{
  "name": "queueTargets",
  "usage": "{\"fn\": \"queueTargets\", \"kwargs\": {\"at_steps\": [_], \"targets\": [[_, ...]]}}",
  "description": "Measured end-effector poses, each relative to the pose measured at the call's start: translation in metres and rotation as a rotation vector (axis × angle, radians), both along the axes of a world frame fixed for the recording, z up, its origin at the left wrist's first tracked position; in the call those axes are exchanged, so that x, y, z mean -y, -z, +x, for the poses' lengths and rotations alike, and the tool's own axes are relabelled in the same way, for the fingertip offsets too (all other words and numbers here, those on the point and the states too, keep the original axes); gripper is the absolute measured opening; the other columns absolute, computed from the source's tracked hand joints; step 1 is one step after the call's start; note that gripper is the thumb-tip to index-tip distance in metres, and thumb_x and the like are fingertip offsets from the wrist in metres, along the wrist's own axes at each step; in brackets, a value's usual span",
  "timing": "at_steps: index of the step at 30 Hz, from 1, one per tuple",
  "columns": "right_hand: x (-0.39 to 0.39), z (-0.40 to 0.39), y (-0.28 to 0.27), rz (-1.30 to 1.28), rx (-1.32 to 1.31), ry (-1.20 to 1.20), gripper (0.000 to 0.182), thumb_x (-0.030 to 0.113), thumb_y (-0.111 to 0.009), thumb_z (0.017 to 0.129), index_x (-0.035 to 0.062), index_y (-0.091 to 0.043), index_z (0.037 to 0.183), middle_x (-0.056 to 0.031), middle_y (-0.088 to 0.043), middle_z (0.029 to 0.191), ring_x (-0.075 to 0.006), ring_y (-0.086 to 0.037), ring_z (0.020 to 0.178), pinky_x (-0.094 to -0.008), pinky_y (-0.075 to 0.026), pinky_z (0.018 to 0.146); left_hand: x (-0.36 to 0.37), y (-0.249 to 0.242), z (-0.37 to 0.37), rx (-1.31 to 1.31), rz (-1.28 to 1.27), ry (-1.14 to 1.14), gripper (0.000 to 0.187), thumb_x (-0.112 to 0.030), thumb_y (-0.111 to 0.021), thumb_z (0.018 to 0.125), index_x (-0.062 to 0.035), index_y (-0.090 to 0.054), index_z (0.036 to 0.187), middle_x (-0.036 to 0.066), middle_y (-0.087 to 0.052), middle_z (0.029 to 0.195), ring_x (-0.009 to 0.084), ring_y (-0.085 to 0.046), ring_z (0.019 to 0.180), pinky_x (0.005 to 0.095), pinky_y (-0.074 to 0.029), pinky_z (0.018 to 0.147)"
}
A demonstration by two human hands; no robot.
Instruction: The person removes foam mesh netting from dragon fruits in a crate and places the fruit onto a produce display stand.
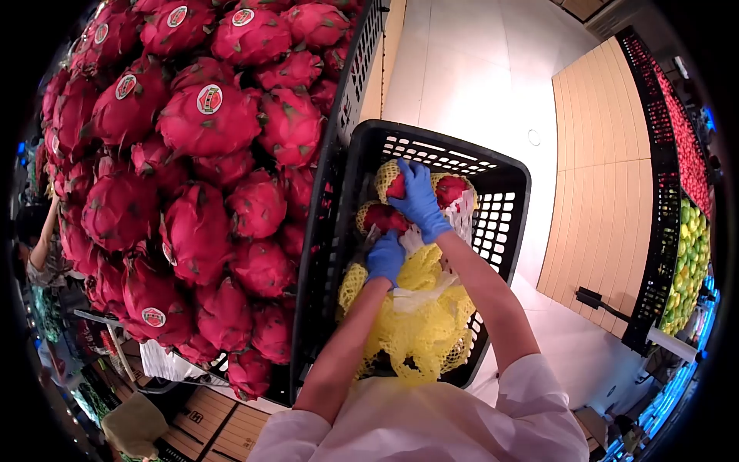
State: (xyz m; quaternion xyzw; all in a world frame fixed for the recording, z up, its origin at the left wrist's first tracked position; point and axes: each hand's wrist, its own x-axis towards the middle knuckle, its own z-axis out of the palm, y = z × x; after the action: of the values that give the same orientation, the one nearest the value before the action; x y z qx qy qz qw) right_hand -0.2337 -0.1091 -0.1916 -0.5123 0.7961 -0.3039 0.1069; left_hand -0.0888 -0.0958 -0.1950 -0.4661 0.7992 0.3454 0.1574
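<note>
Inside a black plastic crate [517, 181] are several dragon fruits in yellow foam-net sleeves. My right hand [419, 199], in a blue glove, has its fingers curled over a netted dragon fruit [395, 187] near the far-left corner. Below it, my left hand [386, 258], also blue-gloved, is closed against the near side of another dragon fruit [383, 219]; its fingertips are partly hidden. A third dragon fruit [450, 189] rests right of my right hand, beside crumpled clear plastic [462, 214]. Loose yellow foam nets [416, 323] fill the crate's near part, under my forearms.
A large display of dragon fruits [204, 115], some with round stickers, rises on the left behind a black crate wall [339, 115]. Pale floor [469, 69] lies beyond. On the right stands a wood-slat stand [600, 177] with green fruit [687, 250]. Another person's arm [46, 235] shows far left.
</note>
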Motion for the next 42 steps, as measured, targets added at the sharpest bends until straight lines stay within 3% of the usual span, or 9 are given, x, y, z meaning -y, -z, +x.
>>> {"fn": "queueTargets", "kwargs": {"at_steps": [11, 16, 21, 26, 29, 32, 34, 36, 42], "targets": [[-0.076, 0.015, -0.112, -0.210, 0.200, 0.142, 0.093, 0.012, -0.078, 0.053, 0.0079, -0.031, 0.133, -0.0190, -0.039, 0.115, -0.0341, -0.040, 0.106, -0.0387, -0.036, 0.092, 0.031, -0.136, -0.038, -0.959, -0.330, -0.036, 0.054, -0.029, -0.056, 0.084, -0.0126, -0.037, 0.132, 0.020, -0.041, 0.128, 0.0330, -0.043, 0.117, 0.0364, -0.040, 0.092], [-0.105, 0.024, -0.132, -0.179, 0.179, 0.182, 0.094, 0.014, -0.077, 0.054, 0.0081, -0.029, 0.134, -0.0188, -0.040, 0.115, -0.0338, -0.041, 0.105, -0.0401, -0.035, 0.092, 0.017, -0.146, -0.032, -0.925, 0.107, 0.068, 0.059, -0.028, -0.058, 0.083, -0.0121, -0.033, 0.134, 0.017, -0.043, 0.128, 0.0301, -0.049, 0.112, 0.0331, -0.042, 0.089], [-0.126, 0.044, -0.127, -0.169, 0.309, 0.223, 0.102, 0.019, -0.082, 0.055, 0.0058, -0.022, 0.136, -0.0190, -0.038, 0.119, -0.0333, -0.040, 0.110, -0.0388, -0.034, 0.095, 0.000, -0.146, -0.023, -0.886, -0.148, 0.011, 0.030, -0.031, -0.052, 0.088, -0.0225, -0.054, 0.116, 0.017, -0.058, 0.064, 0.0319, -0.058, 0.054, 0.0394, -0.043, 0.048], [-0.147, 0.058, -0.150, -0.393, 0.720, 0.262, 0.082, 0.010, -0.075, 0.065, 0.0086, -0.031, 0.134, -0.0102, -0.041, 0.124, -0.0197, -0.044, 0.113, -0.0301, -0.041, 0.093, -0.009, -0.157, -0.017, -0.586, -0.237, -0.028, 0.022, -0.027, -0.049, 0.090, -0.0119, -0.061, 0.101, 0.012, -0.064, 0.078, 0.0235, -0.060, 0.060, 0.0355, -0.045, 0.054], [-0.161, 0.064, -0.179, -0.607, 1.229, 0.472, 0.070, 0.005, -0.071, 0.069, 0.0085, -0.037, 0.130, -0.0060, -0.050, 0.117, -0.0156, -0.051, 0.105, -0.0281, -0.043, 0.090, -0.001, -0.140, -0.018, -0.828, 0.485, -0.679, 0.032, -0.031, -0.047, 0.091, -0.0005, -0.058, 0.092, 0.001, -0.053, 0.065, 0.0128, -0.049, 0.047, 0.0303, -0.039, 0.044], [-0.176, 0.061, -0.146, -0.964, 1.345, 0.542, 0.052, 0.012, -0.061, 0.081, 0.0035, -0.039, 0.127, -0.0080, -0.049, 0.121, -0.0196, -0.050, 0.108, -0.0346, -0.041, 0.095, 0.001, -0.151, -0.012, -0.881, 0.621, -0.794, 0.032, -0.032, -0.047, 0.091, -0.0016, -0.057, 0.087, 0.000, -0.051, 0.063, 0.0103, -0.049, 0.051, 0.0279, -0.039, 0.046], [-0.177, 0.060, -0.168, -1.124, 1.395, 0.557, 0.056, 0.034, -0.053, 0.087, 0.0039, -0.034, 0.130, -0.0119, -0.041, 0.130, -0.0253, -0.043, 0.118, -0.0398, -0.037, 0.100, 0.011, -0.138, -0.006, -0.758, 0.480, -0.730, 0.032, -0.031, -0.047, 0.090, -0.0009, -0.055, 0.083, 0.004, -0.056, 0.064, 0.0144, -0.054, 0.054, 0.0313, -0.044, 0.049], [-0.184, 0.057, -0.187, -1.256, 1.398, 0.533, 0.059, 0.041, -0.050, 0.087, 0.0065, -0.032, 0.132, -0.0129, -0.039, 0.132, -0.0273, -0.040, 0.120, -0.0422, -0.036, 0.100, 0.016, -0.117, 0.002, -0.494, -0.347, -0.153, 0.037, -0.036, -0.049, 0.088, -0.0010, -0.055, 0.098, 0.009, -0.060, 0.073, 0.0223, -0.058, 0.060, 0.0347, -0.047, 0.053], [-0.206, 0.079, -0.228, -1.313, 1.436, 0.505, 0.057, 0.039, -0.050, 0.088, 0.0082, -0.033, 0.132, -0.0111, -0.039, 0.133, -0.0269, -0.038, 0.122, -0.0453, -0.032, 0.102, -0.009, -0.165, 0.003, -0.073, -0.456, 0.386, 0.074, -0.051, -0.052, 0.080, -0.0081, -0.028, 0.136, 0.027, -0.036, 0.129, 0.0421, -0.046, 0.109, 0.0452, -0.041, 0.087]]}}
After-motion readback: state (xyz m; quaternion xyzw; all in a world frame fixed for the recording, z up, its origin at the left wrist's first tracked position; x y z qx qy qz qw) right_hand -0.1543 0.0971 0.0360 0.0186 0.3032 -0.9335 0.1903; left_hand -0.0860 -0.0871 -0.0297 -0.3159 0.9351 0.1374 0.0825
